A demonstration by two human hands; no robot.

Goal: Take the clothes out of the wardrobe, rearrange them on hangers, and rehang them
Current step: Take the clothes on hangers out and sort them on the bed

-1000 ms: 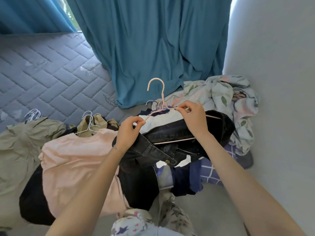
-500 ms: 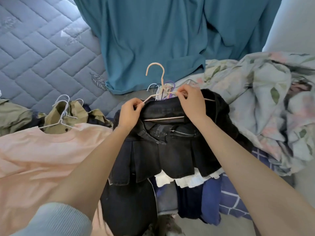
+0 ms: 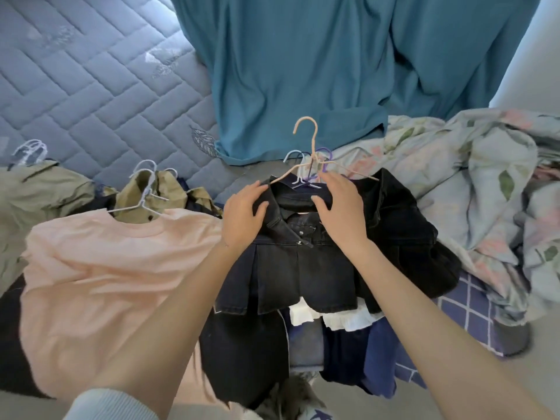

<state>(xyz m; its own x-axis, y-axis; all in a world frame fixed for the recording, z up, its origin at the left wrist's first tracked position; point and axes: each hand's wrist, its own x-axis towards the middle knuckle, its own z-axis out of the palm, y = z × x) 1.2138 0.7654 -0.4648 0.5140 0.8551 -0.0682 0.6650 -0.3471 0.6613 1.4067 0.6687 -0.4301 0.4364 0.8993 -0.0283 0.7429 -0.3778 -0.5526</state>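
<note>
Heads up, the beige hanger (image 3: pixel 316 137) is mostly buried: you only get its hook and two sloped arms, the rest sits under the black denim garment (image 3: pixel 303 268) mid-frame. The purple hanger (image 3: pixel 328 153) and light blue hanger (image 3: pixel 291 155) behind it show hooks only, and the pile underneath is mostly covered. Your left hand (image 3: pixel 242 216) and right hand (image 3: pixel 342 213) lie on the denim's top edge, fingertips just beside the hanger arms, fingers fairly straight, pressing not clamping.

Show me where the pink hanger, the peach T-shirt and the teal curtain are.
pink hanger (image 3: pixel 313 159): head view, base of its neck.
peach T-shirt (image 3: pixel 106 268): head view, on the chest.
teal curtain (image 3: pixel 303 71): head view, middle folds.
</note>
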